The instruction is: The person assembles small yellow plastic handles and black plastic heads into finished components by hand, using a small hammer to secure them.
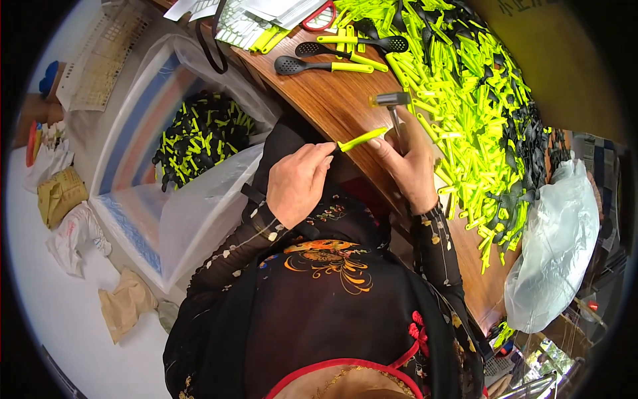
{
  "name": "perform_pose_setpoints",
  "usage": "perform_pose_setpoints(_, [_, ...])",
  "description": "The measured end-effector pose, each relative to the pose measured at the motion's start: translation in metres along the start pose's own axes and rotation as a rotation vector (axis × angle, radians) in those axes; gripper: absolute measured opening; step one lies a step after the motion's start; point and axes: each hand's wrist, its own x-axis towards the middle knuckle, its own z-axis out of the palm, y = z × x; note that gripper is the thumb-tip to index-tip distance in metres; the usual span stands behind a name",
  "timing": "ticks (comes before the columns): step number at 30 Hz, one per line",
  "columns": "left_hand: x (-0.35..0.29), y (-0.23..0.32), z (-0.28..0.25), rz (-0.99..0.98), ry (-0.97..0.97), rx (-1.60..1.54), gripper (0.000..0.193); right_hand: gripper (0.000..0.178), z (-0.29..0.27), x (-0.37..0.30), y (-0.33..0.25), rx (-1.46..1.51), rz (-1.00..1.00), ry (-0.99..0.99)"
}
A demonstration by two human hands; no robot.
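My left hand [300, 181] is closed, its fingertips pinching one end of a bright green plastic handle [362, 139] at the table edge. Whatever lies under its curled fingers is hidden. The thumb of my right hand [413, 166] touches the handle's other end, while its fingers wrap round a small hammer [393, 100] whose metal head sticks up above them. Beyond my hands, a few black kitchen utensils with green handles lie on the wooden table: a slotted spoon [290, 65], with others alongside.
A large heap of green handles [458, 120] and black parts covers the table [299, 86] to the right. On my left, a plastic-lined striped sack [123, 159] holds finished-looking black and green pieces. Red-handled scissors [320, 16] lie at the back; a filled translucent bag [555, 246] stands right.
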Motion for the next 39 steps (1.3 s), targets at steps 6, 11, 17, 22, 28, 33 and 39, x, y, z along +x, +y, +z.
perform_pose_setpoints(6, [0.008, 0.018, -0.014, 0.193, 0.066, 0.088, 0.03, 0.029, -0.006, 0.004, -0.005, 0.614, 0.344, -0.116])
perform_pose_setpoints(11, [0.015, 0.016, -0.022, -0.117, -0.211, -0.456, 0.029, 0.024, 0.002, 0.0, -0.015, 0.594, 0.196, -0.033])
perform_pose_setpoints(17, [0.014, -0.01, -0.01, -0.416, -0.285, -0.847, 0.018, 0.024, 0.006, 0.011, -0.014, 0.39, -0.042, -0.139])
perform_pose_setpoints(22, [0.003, -0.078, -0.026, -0.407, 0.088, -0.605, 0.014, 0.027, 0.003, 0.078, 0.01, -0.15, -0.255, 0.081])
perform_pose_setpoints(28, [-0.021, -0.155, -0.077, -0.35, 0.314, 0.817, 0.034, 0.024, 0.01, 0.134, 0.025, -0.549, -0.323, 0.031])
perform_pose_setpoints(33, [0.027, -0.069, -0.064, 0.066, 0.411, 0.426, 0.036, 0.019, 0.007, 0.123, 0.034, -0.55, -0.4, -0.047])
perform_pose_setpoints(39, [0.069, -0.015, -0.021, 0.286, 0.225, 0.381, 0.033, 0.013, -0.011, 0.077, 0.042, -0.475, -0.395, -0.225])
